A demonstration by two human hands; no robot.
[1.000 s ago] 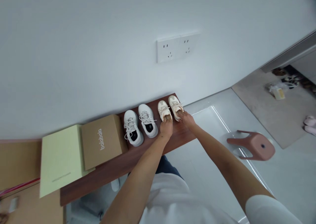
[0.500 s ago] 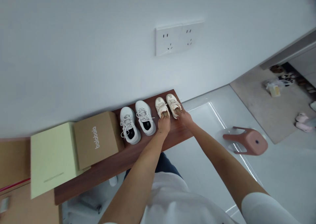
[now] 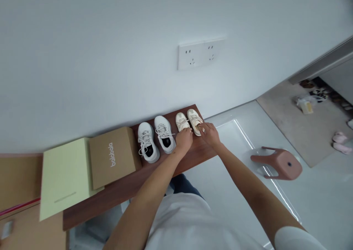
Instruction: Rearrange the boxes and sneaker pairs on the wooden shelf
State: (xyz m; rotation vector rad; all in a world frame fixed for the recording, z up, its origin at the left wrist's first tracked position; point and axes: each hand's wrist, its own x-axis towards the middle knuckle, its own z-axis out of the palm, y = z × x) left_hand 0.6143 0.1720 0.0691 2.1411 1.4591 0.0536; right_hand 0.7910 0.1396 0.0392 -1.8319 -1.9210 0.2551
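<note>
Head view shows us leaning over a long, reddish-brown wooden bench (image 3: pixel 199 149) set against a pale wall, both arms stretched out to its right end. Our left hand (image 3: pixel 184 140), fingers curled mostly closed, covers the heel of a small cream lace-up shoe (image 3: pixel 181 120); the fingertips are hidden, so we cannot tell how firmly it holds on. Our right hand (image 3: pixel 210 133) is partly closed, with thumb and bent fingers at the heel edge of the matching cream shoe (image 3: pixel 193 117); whether they pinch it we cannot tell. Both cream shoes lie on the bench side by side, toes toward the wall.

Just left of them we see a larger white lace-up sneaker (image 3: pixel 164 134) and its white mate (image 3: pixel 149 142), with dark insoles. Next comes a brown cardboard box (image 3: pixel 114 160) lettered "balabala", then a pale yellow-green box (image 3: pixel 66 176) whose edge juts past the bench front. Above our hands is a white double wall socket (image 3: pixel 202 54). Well to the right, a pinkish plastic stool (image 3: pixel 288 164) lies tipped over on the glossy floor (image 3: pixel 228 176).
</note>
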